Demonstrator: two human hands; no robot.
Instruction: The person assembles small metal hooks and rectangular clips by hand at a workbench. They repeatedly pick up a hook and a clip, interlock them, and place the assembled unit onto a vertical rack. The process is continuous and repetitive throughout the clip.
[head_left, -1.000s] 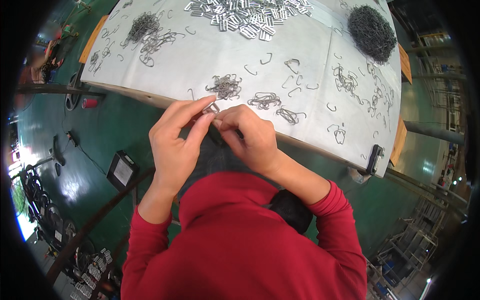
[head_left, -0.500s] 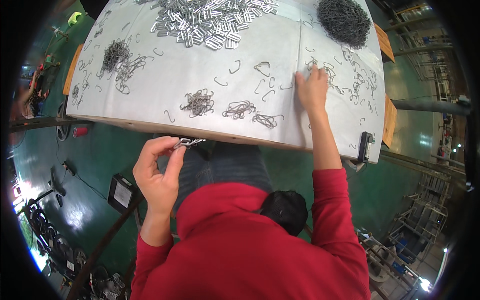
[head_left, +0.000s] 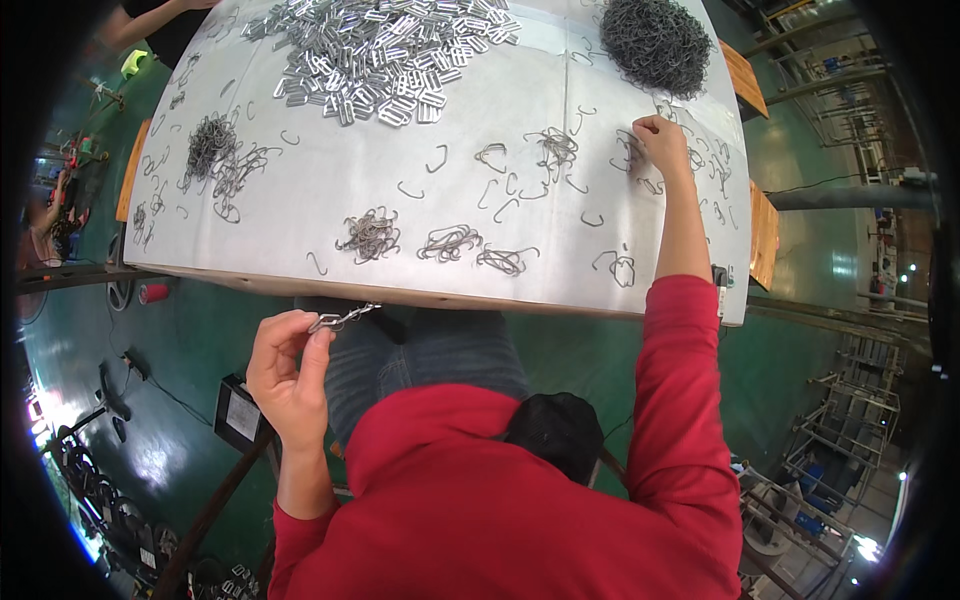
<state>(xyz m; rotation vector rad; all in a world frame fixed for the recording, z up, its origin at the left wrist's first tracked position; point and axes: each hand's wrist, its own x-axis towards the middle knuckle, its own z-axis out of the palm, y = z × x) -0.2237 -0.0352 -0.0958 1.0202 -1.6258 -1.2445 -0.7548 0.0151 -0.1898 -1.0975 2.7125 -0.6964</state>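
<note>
Near the table's front edge, my left hand (head_left: 288, 375) pinches a metal buckle (head_left: 326, 322) between thumb and fingertips. Thin wire pieces stick out from the buckle toward the right. My right hand (head_left: 662, 147) is over the right part of the table, fingers curled together among loose wire hooks (head_left: 628, 150); whether it grips any is hidden. A small cluster of wire hooks (head_left: 557, 148) lies left of that hand. Closer to the front edge are three little heaps: a round one of hooks (head_left: 370, 235) and two flatter bundles (head_left: 449, 243), (head_left: 502, 260).
A big pile of silvery flat buckles (head_left: 380, 60) covers the far middle of the white-covered table (head_left: 330, 185). At the far right stands a dark mound of hooks (head_left: 655, 45); another heap (head_left: 210, 145) lies left. Another person's arm (head_left: 160, 22) reaches in at the far left.
My right hand has shifted right and its fingers have curled in. A cluster of hooks now shows left of it. Another person's arm has appeared at the far left. The whole view has shifted slightly.
</note>
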